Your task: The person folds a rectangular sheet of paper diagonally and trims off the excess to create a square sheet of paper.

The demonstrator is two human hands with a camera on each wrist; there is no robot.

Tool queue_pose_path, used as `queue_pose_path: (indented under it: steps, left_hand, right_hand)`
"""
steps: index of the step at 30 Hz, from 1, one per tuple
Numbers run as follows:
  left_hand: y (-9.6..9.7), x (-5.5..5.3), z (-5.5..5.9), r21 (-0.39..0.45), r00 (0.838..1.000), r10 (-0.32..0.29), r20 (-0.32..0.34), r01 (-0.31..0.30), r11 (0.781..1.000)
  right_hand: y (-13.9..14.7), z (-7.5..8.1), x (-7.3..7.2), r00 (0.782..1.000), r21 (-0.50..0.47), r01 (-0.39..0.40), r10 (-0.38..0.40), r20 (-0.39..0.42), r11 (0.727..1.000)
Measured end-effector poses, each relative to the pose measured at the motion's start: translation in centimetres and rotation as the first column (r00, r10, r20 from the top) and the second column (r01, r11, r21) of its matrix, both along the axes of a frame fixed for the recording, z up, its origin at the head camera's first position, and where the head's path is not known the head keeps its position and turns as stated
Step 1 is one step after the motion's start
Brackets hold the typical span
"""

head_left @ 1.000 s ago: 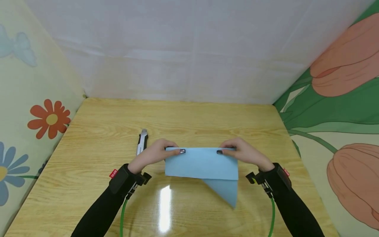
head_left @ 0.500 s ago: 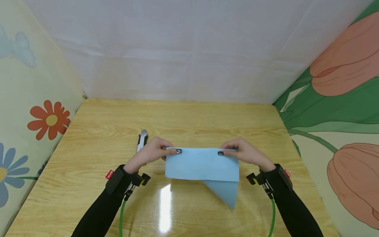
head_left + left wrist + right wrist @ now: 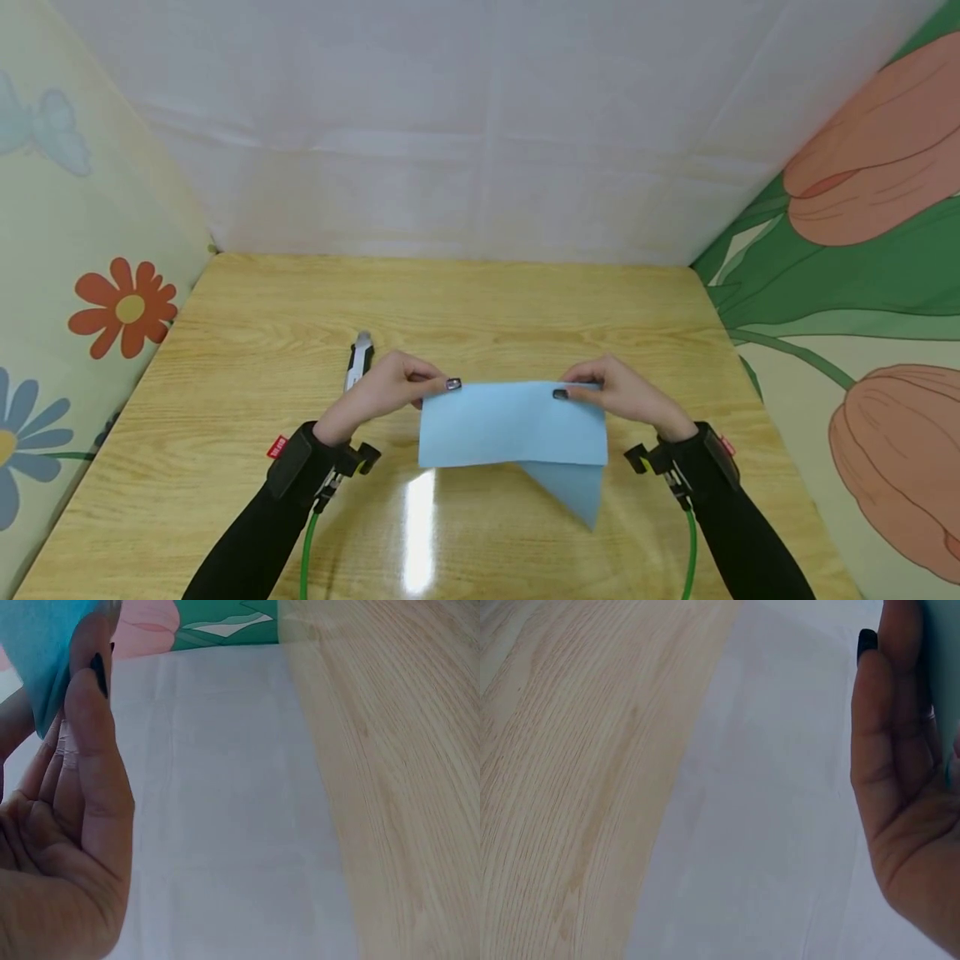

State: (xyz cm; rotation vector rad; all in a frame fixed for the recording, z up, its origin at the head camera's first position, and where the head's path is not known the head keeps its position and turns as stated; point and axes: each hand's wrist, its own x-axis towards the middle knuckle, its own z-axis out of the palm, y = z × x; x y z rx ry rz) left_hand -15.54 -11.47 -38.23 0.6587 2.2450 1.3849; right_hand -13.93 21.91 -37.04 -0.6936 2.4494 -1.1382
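Note:
A light blue sheet of paper [image 3: 502, 425], folded over along its top, is held up in front of the person between both hands. From under its lower right part a triangular flap of the same blue hangs down. The left hand [image 3: 401, 385] pinches the upper left corner, thumb in front and fingers behind. At the upper right corner the right hand [image 3: 618, 393] pinches the paper the same way. In the left wrist view the blue paper [image 3: 45, 652] shows between thumb and fingers. The right wrist view has the right hand [image 3: 900, 772] at its edge with a strip of the paper.
A utility knife [image 3: 360, 360] with a grey and black handle lies on the wooden table [image 3: 480, 308], partly hidden behind the left hand. A white cloth [image 3: 450, 125] hangs at the back, and flower-printed sheets flank both sides.
The left hand has shifted slightly left toward the paper's corner. The paper's front layer reaches a little lower in the view, its lower left edge now tilted.

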Motion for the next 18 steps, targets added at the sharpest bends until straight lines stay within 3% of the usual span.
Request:
queue_pose_path:
  steps: [8,18]
  left_hand:
    - [0.2,0.15,-0.09,-0.032,0.997,-0.05,-0.052,0.048,0.998]
    - [0.53,0.61,0.46,-0.096,0.98,-0.013,-0.196,-0.006,0.995]
  right_hand:
    - [0.22,-0.29,0.25,1.0,-0.009,-0.003,0.003,0.027,1.0]
    - [0.2,-0.39,0.66,1.0,-0.033,-0.012,0.012,0.004,0.999]
